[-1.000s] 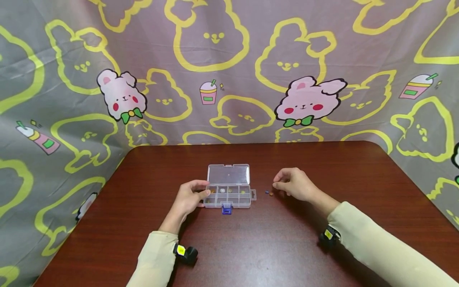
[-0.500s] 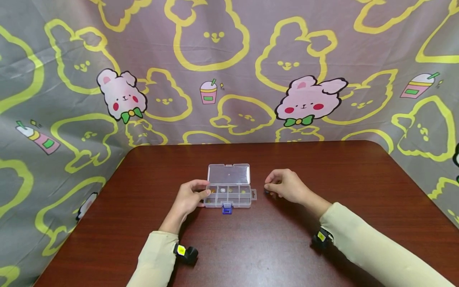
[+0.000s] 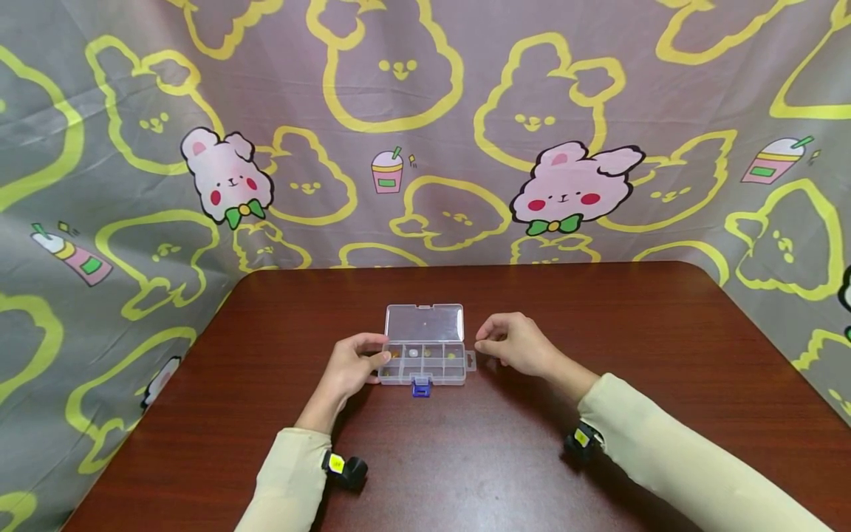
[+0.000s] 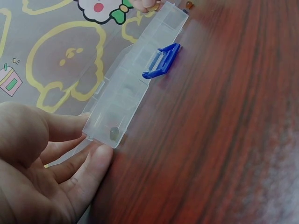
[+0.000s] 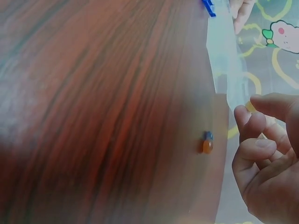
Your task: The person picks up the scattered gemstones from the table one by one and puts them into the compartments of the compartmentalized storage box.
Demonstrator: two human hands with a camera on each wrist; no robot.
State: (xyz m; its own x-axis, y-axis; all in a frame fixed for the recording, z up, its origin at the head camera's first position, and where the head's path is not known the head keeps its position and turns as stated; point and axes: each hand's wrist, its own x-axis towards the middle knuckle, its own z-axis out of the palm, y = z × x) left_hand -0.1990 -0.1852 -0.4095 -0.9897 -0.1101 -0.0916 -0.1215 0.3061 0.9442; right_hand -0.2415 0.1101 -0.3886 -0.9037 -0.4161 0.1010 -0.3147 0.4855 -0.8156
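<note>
A clear plastic compartment box point(image 3: 432, 374) lies on the table with its lid point(image 3: 424, 324) raised at the back and a blue latch point(image 3: 421, 388) at the front. Several compartments contain small beads, one of them white point(image 3: 413, 353). My left hand point(image 3: 350, 365) grips the box's left end between thumb and fingers. Just off the right end, my right hand point(image 3: 521, 346) pinches a tiny yellowish bead point(image 5: 251, 107) between thumb and fingertip, its shape mostly hidden. Below that hand, an orange bead point(image 5: 208, 147) and a dark blue bead point(image 5: 209, 136) lie close together on the table.
A hang tab point(image 3: 471, 360) sticks out from the box's right side. The brown wooden table point(image 3: 425, 458) ends at a patterned curtain point(image 3: 425, 222) behind. Black wrist cameras sit under both sleeves.
My right hand has moved left, up to the box's right end, passing over the blue and orange beads. My left hand and the box have stayed put.
</note>
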